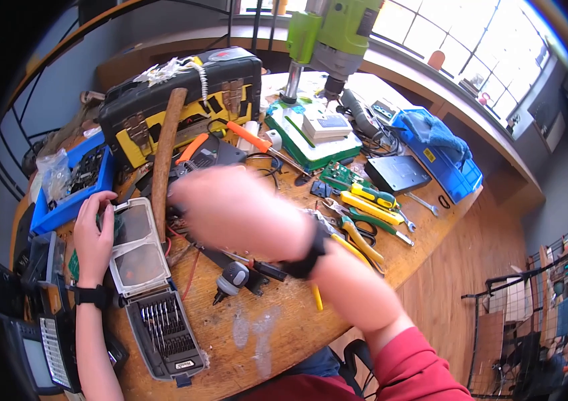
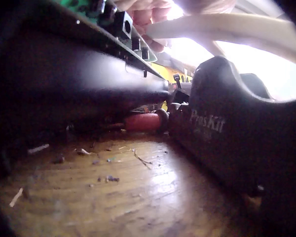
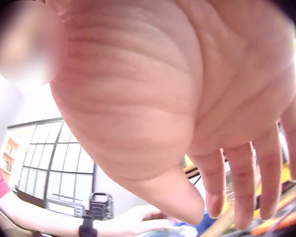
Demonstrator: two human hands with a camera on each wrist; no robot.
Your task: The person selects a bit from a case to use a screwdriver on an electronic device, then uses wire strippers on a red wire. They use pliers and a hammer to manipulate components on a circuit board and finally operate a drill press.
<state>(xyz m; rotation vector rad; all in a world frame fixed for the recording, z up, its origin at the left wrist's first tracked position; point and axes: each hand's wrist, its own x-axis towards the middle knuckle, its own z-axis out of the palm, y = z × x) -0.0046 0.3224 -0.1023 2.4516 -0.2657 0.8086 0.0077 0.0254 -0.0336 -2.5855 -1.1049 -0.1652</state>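
My left hand (image 1: 93,234) lies along the left edge of the raised clear lid (image 1: 140,260) of a grey bit case (image 1: 187,364). Its fingers (image 2: 148,17) show at the top of the left wrist view, close to the pale lid and the end of a green circuit board (image 2: 101,15). Rows of driver bits (image 1: 163,324) fill the case base. Blurred in the head view, my right hand (image 1: 237,210) is over the middle of the bench, near a hammer's wooden handle (image 1: 167,154). In the right wrist view its fingers (image 3: 241,182) are spread, holding nothing.
A grey and black tool (image 1: 232,279) lies below my right hand. Pliers, screwdrivers and wrenches (image 1: 424,204) spread to the right. Behind stand a black and yellow toolbox (image 1: 190,110) and a green drill press (image 1: 337,33). Blue bins (image 1: 106,177) flank both sides.
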